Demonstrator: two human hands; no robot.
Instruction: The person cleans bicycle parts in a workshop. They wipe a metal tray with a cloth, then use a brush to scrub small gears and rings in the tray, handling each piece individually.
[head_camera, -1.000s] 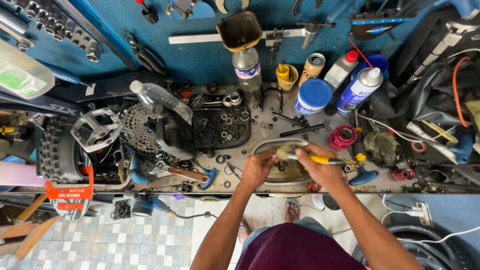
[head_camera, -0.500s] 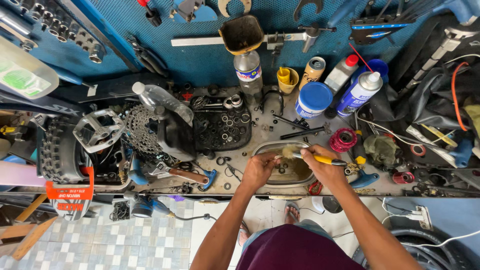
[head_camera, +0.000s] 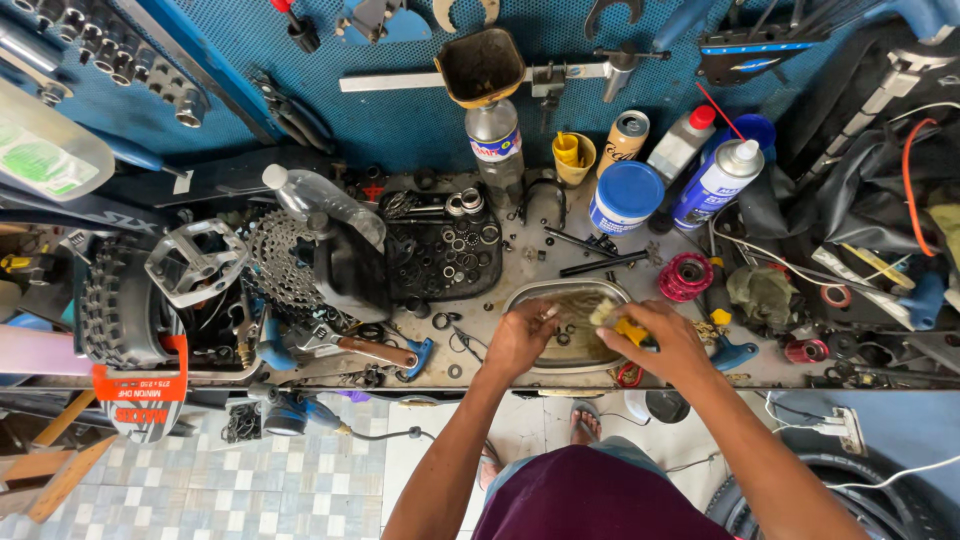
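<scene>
Both my hands work over a shallow metal tray of murky liquid at the front edge of a cluttered workbench. My left hand pinches a small metal part over the tray's left side. A yellow-handled brush is gripped in my right hand, its pale bristles pointing left toward the part, above the tray. A few small rings lie in the liquid between the hands.
Black tray of small bearings and washers, bike cassette, pedal and knobby tyre to the left. Blue-lidded tub, spray bottles and cans behind. Tools hang on the blue pegboard.
Both hands stay over the tray. The brush hand has shifted slightly against the part; nothing was picked up or let go.
</scene>
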